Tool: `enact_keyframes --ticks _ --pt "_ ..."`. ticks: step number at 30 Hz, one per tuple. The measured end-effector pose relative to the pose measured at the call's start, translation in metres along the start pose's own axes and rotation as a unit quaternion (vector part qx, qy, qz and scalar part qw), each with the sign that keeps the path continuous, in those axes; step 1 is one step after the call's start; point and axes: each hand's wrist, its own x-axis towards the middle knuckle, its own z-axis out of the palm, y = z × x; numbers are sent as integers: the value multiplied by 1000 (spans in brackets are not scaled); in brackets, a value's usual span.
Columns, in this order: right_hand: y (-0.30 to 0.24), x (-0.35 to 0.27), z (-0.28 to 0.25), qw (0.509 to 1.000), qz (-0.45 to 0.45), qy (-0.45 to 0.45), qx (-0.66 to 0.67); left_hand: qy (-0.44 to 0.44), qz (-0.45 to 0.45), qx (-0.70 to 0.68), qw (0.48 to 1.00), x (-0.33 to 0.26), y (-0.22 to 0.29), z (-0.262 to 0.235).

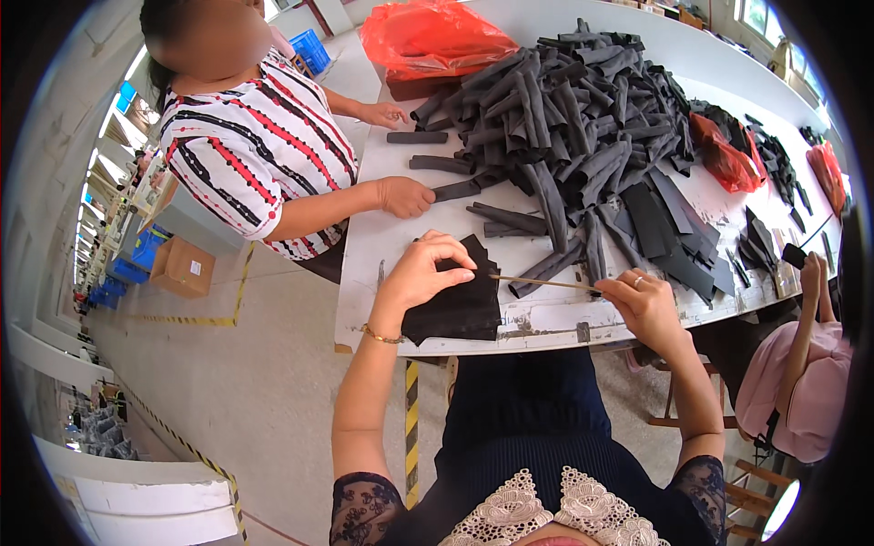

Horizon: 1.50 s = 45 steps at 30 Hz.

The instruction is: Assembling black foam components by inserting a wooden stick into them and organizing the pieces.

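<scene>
Pressing down on a flat piece of black fabric, the person's left hand rests at the near edge of the white bench, its fingers curled over the fabric's far corner and grasping it. The fabric lies on the bench just left of centre, its near edge hanging slightly over the bench's rim. The right hand sits to the right, near the bench edge, fingers pinched closed around one end of a thin wooden stick; a ring shows on one finger. The stick runs leftward, nearly level, and its tip reaches the right edge of the fabric, close to the left hand's fingertips.

Beyond the hands, toward the far side, a big heap of dark rolled fabric tubes covers the middle of the bench, with a few loose tubes lying apart at its left. Flat black pieces lie stacked to the right of the stick. A red plastic bag sits at the far left end of the bench, and a smaller red bag lies further right.

At the left side of the bench stands another person in a striped shirt, whose hand rests on a dark tube. At the right, a person in pink is seated near the bench's corner.
</scene>
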Motion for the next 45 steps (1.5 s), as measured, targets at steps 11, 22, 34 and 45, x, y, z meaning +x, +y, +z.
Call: enact_keyframes --ticks 11,22,34,45 --pt "-41 15 70 823 275 -84 489 421 121 -198 877 -13 40 83" --pt "-88 -11 119 945 187 109 246 376 -132 -662 635 8 47 141" --pt "-60 -111 40 633 397 -286 600 275 -141 -622 719 20 55 110" --pt "-26 -85 33 856 378 -97 339 368 -28 -540 757 40 34 102"
